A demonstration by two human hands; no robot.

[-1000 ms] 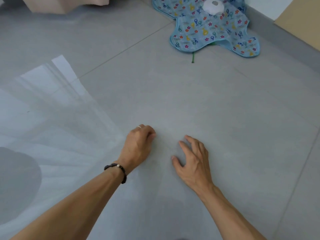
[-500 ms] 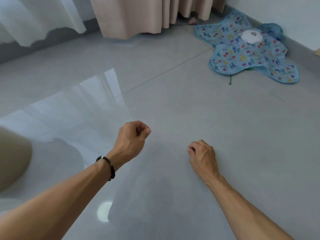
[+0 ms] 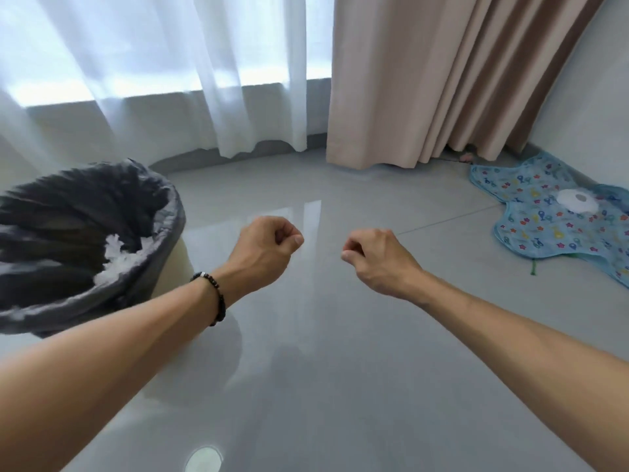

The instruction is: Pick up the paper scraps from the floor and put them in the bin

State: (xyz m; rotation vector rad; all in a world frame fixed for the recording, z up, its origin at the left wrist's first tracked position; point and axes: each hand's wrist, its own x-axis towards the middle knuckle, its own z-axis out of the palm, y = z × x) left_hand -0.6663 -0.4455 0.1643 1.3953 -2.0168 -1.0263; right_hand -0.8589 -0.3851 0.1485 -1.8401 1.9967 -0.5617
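Observation:
A cream bin lined with a grey bag (image 3: 166, 212) stands on the floor at the left, and white paper scraps (image 3: 117, 264) lie inside it. My left hand (image 3: 269, 247), with a bead bracelet on its wrist, hovers just right of the bin's rim with its fingers curled into a fist. My right hand (image 3: 377, 257) hangs level with it, further right, also curled, thumb against the fingers. No paper shows in either fist. No loose scraps are visible on the glossy grey floor (image 3: 340, 369).
A blue patterned mat (image 3: 544, 233) with a white round object (image 3: 577, 201) on it lies at the right by the wall. A beige curtain (image 3: 442, 80) and a white sheer curtain (image 3: 170, 80) hang at the back.
Both hands have lifted off the floor and curled into fists. My view has risen, bringing the bin in at the left and the curtains at the back.

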